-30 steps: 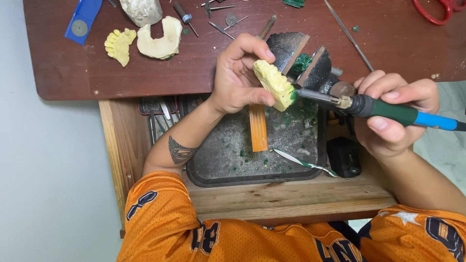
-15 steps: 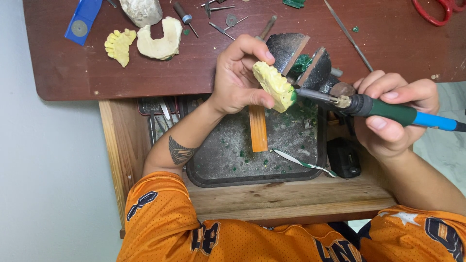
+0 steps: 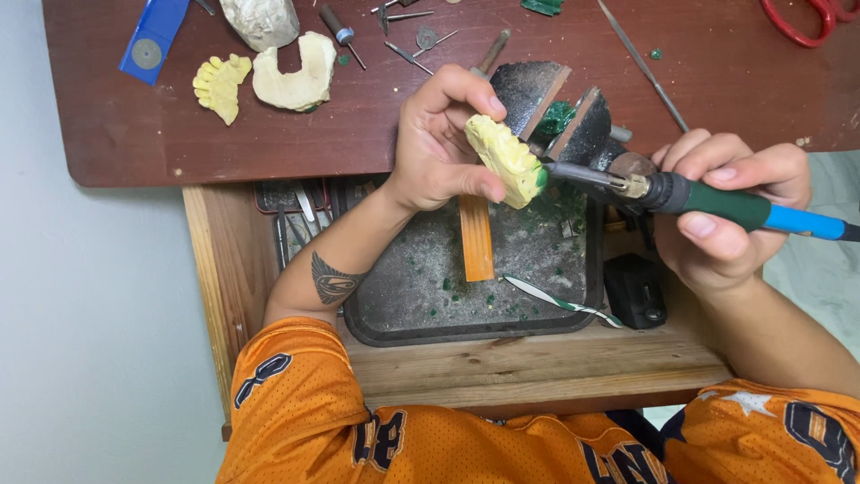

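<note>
My left hand (image 3: 443,143) grips a pale yellow dental cast (image 3: 503,158) between thumb and fingers, above the dark tray. A patch of green wax shows at the cast's right end. My right hand (image 3: 721,215) holds a green and blue handled tool (image 3: 717,202). Its thin metal tip touches the green spot on the cast.
A dark tray (image 3: 394,314) speckled with green chips lies in an open wooden drawer (image 3: 537,372), with an orange stick (image 3: 476,240) and a metal spatula (image 3: 560,303). The brown tabletop (image 3: 358,125) carries two other casts (image 3: 291,76), burs, a blue strip (image 3: 152,40), red scissors (image 3: 806,18).
The tool tip has stayed at the cast's green end; both hands shifted only slightly.
</note>
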